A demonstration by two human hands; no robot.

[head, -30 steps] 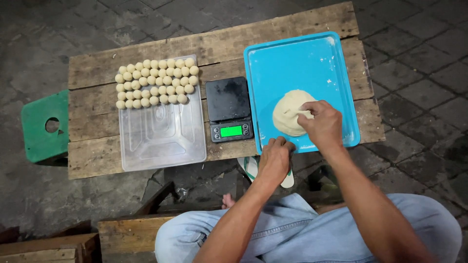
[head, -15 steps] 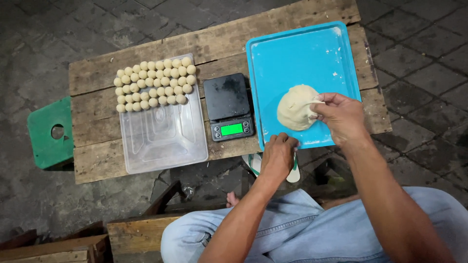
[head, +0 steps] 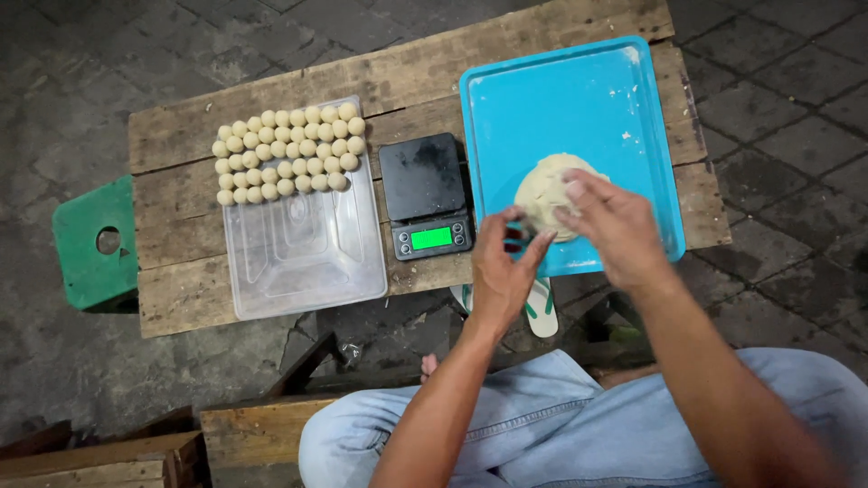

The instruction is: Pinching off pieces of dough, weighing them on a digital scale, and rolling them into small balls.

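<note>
Roughly round dough lump (head: pixel 550 194) flat on blue tray (head: pixel 579 99), no clear long axis. Right hand (head: pixel 613 226) palm-down, fingers gripping dough; left hand (head: pixel 500 271) pinching its near edge (thumb up).

Right hand (head: pixel 615 230) hides dough lump (head: pixel 542 190) near edge; sandal (head: pixel 541 307) half under table.

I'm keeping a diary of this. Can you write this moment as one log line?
left hand: pinching edge of pale dough lump | right hand: on dough | under: blue plastic tray
</note>
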